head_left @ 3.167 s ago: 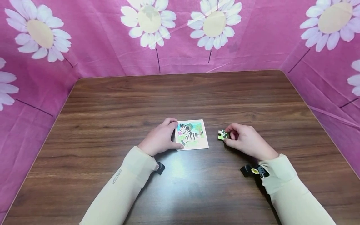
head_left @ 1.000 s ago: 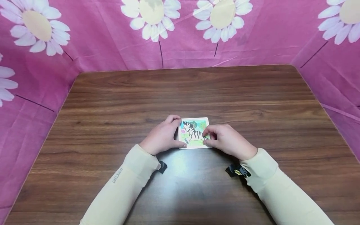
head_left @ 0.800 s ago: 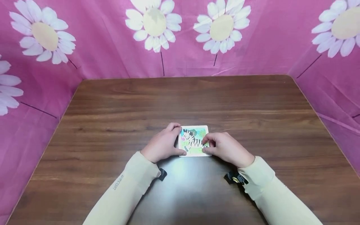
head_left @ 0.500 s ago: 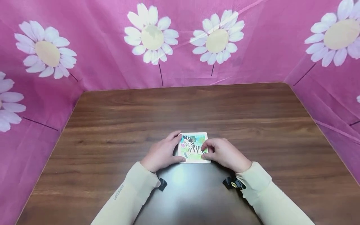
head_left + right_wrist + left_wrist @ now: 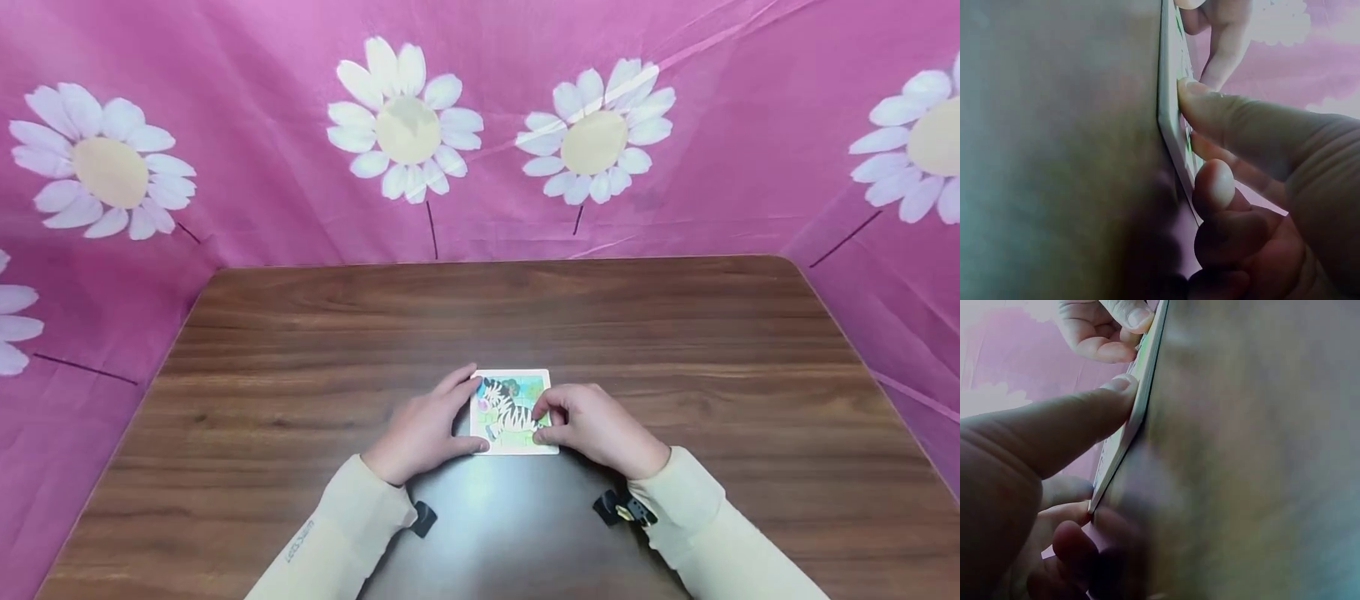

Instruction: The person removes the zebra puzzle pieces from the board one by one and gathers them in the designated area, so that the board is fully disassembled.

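A square jigsaw board [image 5: 516, 451] with a white rim and a zebra picture lies near the middle of the table. My left hand [image 5: 420, 429] holds its left side, thumb on the near corner and fingers at the far one. At the lower right of the picture, my right hand [image 5: 603, 429] pinches a small puzzle piece [image 5: 538, 424] between thumb and index finger, mostly covered by the fingertips. In the right wrist view the right thumb [image 5: 1200, 97] presses down on the board's face. The left wrist view shows the left thumb [image 5: 1119, 394] on the near edge.
The brown wooden table [image 5: 300, 333] stretches out on all sides of the board. Behind it and at both sides hangs a pink cloth [image 5: 262, 142] with white daisies. Each wrist wears a black strap [image 5: 424, 518] below a cream sleeve.
My right hand has brought the puzzle piece left, from the bare table onto the lower right of the board. The left hand keeps its hold. Lately the head view has tilted upward.
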{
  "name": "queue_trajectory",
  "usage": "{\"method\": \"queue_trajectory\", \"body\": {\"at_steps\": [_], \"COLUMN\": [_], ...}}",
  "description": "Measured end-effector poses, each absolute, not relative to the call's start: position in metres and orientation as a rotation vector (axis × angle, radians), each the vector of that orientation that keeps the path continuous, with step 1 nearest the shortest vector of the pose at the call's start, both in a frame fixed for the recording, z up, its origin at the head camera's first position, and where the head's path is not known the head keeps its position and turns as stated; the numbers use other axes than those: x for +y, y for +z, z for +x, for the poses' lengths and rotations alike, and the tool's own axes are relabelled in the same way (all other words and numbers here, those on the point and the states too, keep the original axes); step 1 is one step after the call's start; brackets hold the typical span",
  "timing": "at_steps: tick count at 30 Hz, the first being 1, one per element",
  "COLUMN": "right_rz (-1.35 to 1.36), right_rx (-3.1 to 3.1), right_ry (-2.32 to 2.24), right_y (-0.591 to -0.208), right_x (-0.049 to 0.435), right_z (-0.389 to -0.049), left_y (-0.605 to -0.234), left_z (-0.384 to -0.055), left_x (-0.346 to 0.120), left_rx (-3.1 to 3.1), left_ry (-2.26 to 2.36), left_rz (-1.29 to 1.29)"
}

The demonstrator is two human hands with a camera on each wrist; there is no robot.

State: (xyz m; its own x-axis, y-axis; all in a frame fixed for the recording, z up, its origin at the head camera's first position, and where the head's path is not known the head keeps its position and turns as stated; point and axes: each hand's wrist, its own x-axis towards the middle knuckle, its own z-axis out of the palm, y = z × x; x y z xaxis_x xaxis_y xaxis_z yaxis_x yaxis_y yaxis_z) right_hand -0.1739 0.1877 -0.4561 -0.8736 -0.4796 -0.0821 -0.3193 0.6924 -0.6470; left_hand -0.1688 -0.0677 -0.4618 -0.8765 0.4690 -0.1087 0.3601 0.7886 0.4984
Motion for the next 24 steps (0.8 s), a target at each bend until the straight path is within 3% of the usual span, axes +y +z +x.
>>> {"method": "queue_trajectory", "body": {"at_steps": [10,24], "right_rz": [-0.758,-0.693], "right_rx": [2.625,2.555], "right_ry": [-0.935,-1.047], "right_y": [-0.437,-0.48], "right_x": [0.188,0.195], "right_z": [-0.18,-0.181], "left_y": [-0.437,-0.48], "left_z": [-0.175,-0.185], "left_x": [-0.075,-0.074], "left_rx": [2.748,2.702], "left_ry": [0.71,0.737], "left_rz": [0.643,0.618]}}
